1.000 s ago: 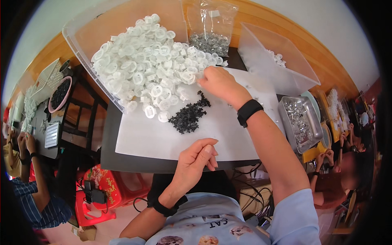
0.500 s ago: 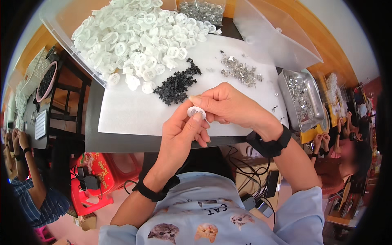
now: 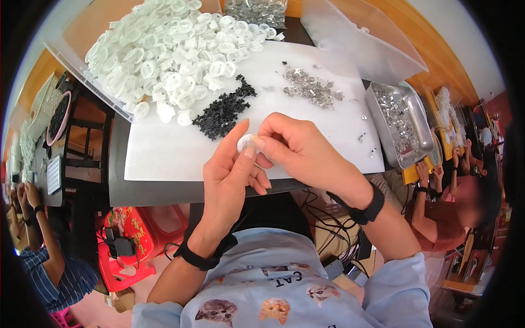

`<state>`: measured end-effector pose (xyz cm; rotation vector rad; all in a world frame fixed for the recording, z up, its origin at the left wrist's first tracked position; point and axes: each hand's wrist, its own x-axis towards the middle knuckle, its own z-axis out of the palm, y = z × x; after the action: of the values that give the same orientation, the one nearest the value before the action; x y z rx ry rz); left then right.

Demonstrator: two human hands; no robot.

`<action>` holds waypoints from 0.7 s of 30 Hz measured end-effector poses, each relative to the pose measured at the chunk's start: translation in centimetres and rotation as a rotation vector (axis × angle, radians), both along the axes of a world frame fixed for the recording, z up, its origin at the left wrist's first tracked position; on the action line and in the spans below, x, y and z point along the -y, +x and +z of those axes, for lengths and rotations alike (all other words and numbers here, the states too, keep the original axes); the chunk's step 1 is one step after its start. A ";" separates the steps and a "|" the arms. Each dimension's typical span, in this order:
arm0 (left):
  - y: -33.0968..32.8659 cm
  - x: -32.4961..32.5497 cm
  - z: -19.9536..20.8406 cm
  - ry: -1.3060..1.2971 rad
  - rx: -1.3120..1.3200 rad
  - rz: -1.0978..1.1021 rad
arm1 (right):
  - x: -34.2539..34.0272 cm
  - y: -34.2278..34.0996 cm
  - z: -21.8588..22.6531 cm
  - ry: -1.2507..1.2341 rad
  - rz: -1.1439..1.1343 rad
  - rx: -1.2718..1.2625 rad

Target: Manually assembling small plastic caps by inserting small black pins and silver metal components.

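Note:
Between the thumb and fingers of my left hand [image 3: 231, 167] is a round white plastic piece [image 3: 245, 142]. My right hand [image 3: 298, 147] meets it from the right, its thumb and forefinger pinched at the edge of the piece. Whether a small part sits in that pinch is hidden by the fingers. Just beyond my hands lies a heap of small black parts [image 3: 219, 117] on the white sheet [image 3: 158, 158]. Farther right on the sheet is a loose scatter of small shiny metal parts [image 3: 311, 87]. A large pile of white plastic pieces [image 3: 164, 54] rises at the far left.
A clear plastic bin [image 3: 82, 71] holds the white pile. To the right stands a steel tray [image 3: 424, 131] of metal parts, with a clear tilted container [image 3: 361, 44] behind. A bag of metal parts [image 3: 257, 12] lies at the back. Red stool [image 3: 145, 229] below; other people work at both sides.
Both hands have shifted slightly left with the white piece. The right thumb and forefinger have come down onto the piece's right side. The whole view has moved a little.

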<state>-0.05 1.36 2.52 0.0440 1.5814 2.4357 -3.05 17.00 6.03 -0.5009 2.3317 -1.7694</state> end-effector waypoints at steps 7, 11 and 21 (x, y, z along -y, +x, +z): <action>0.1 1.0 0.0 0.042 -0.046 -0.158 | -0.7 0.0 0.5 -0.159 0.052 0.304; -0.1 0.8 -0.8 0.087 -0.089 -0.162 | -1.8 -0.2 0.8 -0.058 0.068 0.285; -0.2 0.5 -0.7 0.009 -0.080 -0.116 | -4.3 -8.3 2.0 0.869 -0.046 -0.530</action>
<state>-0.24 0.82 1.84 0.2310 1.5547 2.3788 -11.34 21.25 8.06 -0.8013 3.1359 -0.4995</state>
